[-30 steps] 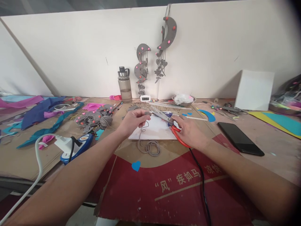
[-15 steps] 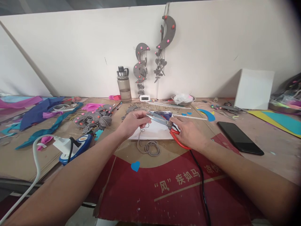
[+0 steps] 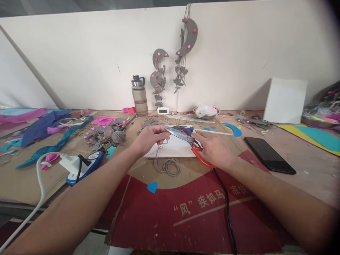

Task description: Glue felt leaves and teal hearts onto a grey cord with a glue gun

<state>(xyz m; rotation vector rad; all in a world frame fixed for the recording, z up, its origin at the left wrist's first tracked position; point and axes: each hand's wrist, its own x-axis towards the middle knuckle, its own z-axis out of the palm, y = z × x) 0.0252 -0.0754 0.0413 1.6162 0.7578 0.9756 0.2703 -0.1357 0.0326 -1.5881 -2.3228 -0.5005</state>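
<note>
My right hand (image 3: 212,147) is closed around the red handles of a pair of scissors (image 3: 183,135), whose blades point left. The blade tips lie right at the fingers of my left hand (image 3: 151,139), which pinches the end of a grey yarn (image 3: 158,150). From there the yarn hangs down and lies in a loose coil on the cardboard (image 3: 143,173). Under both hands is a white sheet of paper (image 3: 177,147) with a dark blue piece at its back edge. Nearer to me, a blue paper heart (image 3: 152,187) rests on the cardboard.
A phone (image 3: 269,155) lies at right, with a black cable (image 3: 228,212) running to the front edge. To the left are a blue power strip (image 3: 85,168), grey felt pieces (image 3: 106,136) and coloured felt strips. A bottle (image 3: 139,97) stands by the wall beneath hanging moon ornaments (image 3: 190,37).
Almost nothing differs. The whole view has shifted very slightly, while both hands keep their hold on the yarn and the scissors.
</note>
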